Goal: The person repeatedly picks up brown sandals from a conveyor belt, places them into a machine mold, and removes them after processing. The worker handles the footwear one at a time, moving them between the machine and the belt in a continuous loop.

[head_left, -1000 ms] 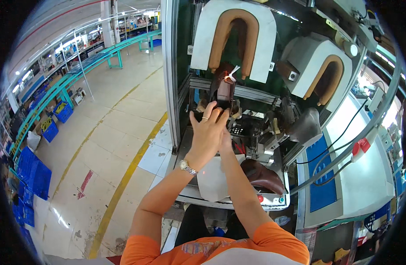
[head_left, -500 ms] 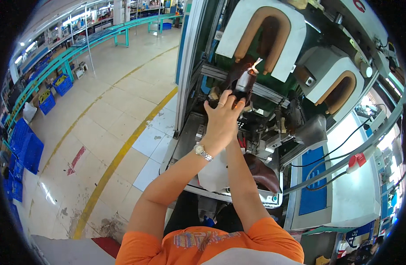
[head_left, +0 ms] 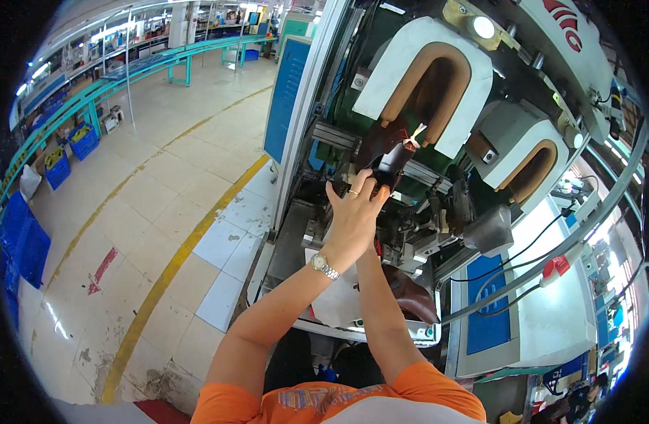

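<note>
A dark brown leather shoe upper (head_left: 375,143), with a white lining and a knotted pale lace, sits on the machine just below a U-shaped brown pad (head_left: 437,53). My left hand (head_left: 351,220), wearing a ring and a wristwatch, grips the near end of this upper with bent fingers, its thumb spread to the left. My right forearm (head_left: 382,304) reaches up beneath the left hand, and my right hand is hidden behind it. A second brown leather upper (head_left: 413,295) lies on the machine's front ledge, beside my right forearm.
A second U-shaped pad (head_left: 529,169) and a grey metal form (head_left: 488,232) stand to the right. A white sheet (head_left: 336,288) lies under my forearms. A grey hose (head_left: 550,261) curves along the right. Blue crates (head_left: 24,237) and a green conveyor (head_left: 155,60) are at left.
The view has shifted, so the machine sits slightly lower in the picture. My left hand stays at the upper's near end, and more of the upper's dark side shows beyond the fingers.
</note>
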Motion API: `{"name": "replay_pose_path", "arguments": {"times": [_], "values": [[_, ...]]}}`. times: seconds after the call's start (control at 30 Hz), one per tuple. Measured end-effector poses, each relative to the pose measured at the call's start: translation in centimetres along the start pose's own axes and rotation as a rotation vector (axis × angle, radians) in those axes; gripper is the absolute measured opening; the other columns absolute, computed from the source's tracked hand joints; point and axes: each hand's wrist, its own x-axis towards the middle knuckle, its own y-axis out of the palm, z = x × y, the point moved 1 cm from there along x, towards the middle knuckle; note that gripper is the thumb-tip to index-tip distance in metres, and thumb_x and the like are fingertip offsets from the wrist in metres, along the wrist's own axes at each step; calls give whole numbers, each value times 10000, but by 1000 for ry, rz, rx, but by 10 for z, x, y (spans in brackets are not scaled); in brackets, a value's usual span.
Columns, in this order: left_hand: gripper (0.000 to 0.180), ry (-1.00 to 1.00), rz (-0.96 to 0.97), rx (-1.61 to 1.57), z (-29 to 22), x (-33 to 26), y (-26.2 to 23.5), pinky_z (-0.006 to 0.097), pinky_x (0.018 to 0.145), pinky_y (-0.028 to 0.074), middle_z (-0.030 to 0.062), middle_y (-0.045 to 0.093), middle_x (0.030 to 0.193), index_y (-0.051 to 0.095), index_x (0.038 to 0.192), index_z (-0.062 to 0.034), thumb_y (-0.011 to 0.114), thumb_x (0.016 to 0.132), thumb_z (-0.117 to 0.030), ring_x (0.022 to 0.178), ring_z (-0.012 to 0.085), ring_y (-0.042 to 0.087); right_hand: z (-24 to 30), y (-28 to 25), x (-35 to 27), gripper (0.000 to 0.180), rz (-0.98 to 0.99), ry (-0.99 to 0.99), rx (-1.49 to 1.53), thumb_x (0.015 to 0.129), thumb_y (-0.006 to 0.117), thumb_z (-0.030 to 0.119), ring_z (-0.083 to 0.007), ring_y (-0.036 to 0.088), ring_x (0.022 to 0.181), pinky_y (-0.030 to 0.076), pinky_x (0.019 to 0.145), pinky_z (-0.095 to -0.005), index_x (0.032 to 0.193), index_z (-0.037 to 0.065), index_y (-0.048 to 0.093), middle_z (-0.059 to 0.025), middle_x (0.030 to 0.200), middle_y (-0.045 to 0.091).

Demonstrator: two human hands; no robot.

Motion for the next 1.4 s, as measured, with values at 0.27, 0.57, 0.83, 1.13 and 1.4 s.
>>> {"name": "replay_pose_path", "arguments": {"times": [0.27,0.57,0.83,1.13,1.4], "values": [[261,30,57,6,-2,2,-1,690,832,249,43,485,1046,544,986,-114,553,727,-90,1169,192,354,-2,-6,11,446,12,-34,-27,942,253,369,-247,416,1146,324,974,-379,1276,91,354,-91,1263,428],[312,155,115,76,1,4,-13,653,951,102,36,509,1071,544,1007,-89,569,696,-64,1200,218,358,-15,-12,25,201,-104,-123,36,901,459,273,-159,610,653,524,616,-270,839,85,490,-2,587,481],[339,118,47,-27,3,-17,-30,510,994,201,52,513,1152,577,1053,-87,540,726,-7,1178,279,398,-8,-14,17,263,-136,-64,120,843,563,286,-259,628,754,535,666,-322,876,45,465,-43,630,483],[582,-524,392,124,142,-218,-1,390,907,370,206,508,1131,412,1215,-12,644,692,-118,1081,312,472,25,-15,-35,152,-261,25,-366,841,556,123,-169,592,798,487,647,-265,971,45,539,-40,832,579],[758,-1388,552,-421,171,-318,20,441,546,497,174,498,1117,299,1259,-31,718,643,-171,875,260,556,184,-101,-222,169,-324,-492,-1105,791,564,7,-110,573,817,447,753,-249,957,9,595,-48,869,624]]}}
